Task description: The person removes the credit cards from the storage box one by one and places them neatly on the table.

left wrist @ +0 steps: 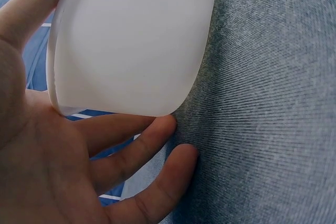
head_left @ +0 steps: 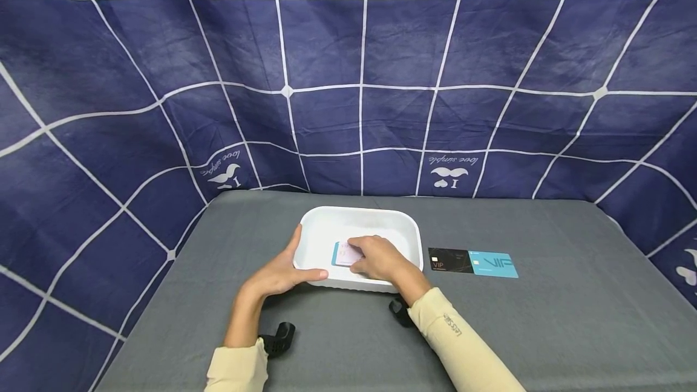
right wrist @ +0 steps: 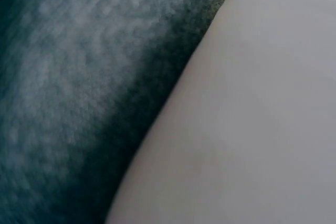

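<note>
A white plastic tray stands on the grey cloth. My left hand holds its left front corner, thumb over the front rim and fingers along the left end. In the left wrist view, fingertips touch the tray wall near its base. Inside the tray my right hand grips a pale pink card between thumb and fingers, at the card's right part. A blue card shows as a strip under its left edge. The right wrist view shows only the blurred tray wall and cloth.
Right of the tray, a black VIP card and a light blue VIP card lie side by side on the grey cloth. A blue curtain with white lines hangs behind and at the sides.
</note>
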{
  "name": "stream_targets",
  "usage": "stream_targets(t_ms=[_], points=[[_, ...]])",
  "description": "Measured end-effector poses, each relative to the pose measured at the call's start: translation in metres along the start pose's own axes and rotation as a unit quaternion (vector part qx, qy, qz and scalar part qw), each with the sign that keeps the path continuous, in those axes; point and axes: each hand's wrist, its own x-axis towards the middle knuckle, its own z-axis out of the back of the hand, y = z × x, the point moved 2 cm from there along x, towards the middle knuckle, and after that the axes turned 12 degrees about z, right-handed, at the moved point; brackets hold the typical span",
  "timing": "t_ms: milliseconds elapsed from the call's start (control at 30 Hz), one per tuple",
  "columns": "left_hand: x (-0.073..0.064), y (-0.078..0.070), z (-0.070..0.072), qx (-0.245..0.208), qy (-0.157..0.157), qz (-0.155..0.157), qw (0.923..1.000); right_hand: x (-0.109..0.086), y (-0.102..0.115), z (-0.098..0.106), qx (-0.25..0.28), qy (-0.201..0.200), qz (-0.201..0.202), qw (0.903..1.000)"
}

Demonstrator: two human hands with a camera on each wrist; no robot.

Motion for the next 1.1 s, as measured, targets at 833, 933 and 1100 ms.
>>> stream_targets(t_ms=[833,933,1100], points=[[-0.0001,-0.0022,0.0008,0.002,-0.001,0.012,0.9999,0.0001,0.0002,0.0011,-0.024,-0.029,0.036,0.9987],[0.0001,-0.0019,0.0012,0.003,-0.003,0.014,0.9999,-0.0001,0.0003,0.0016,-0.020,-0.037,0.040,0.9983],[-0.0010,-0.0018,0.0014,0.003,-0.002,0.016,0.9999,-0.0006,0.0002,0.0020,-0.013,-0.046,0.045,0.9979]])
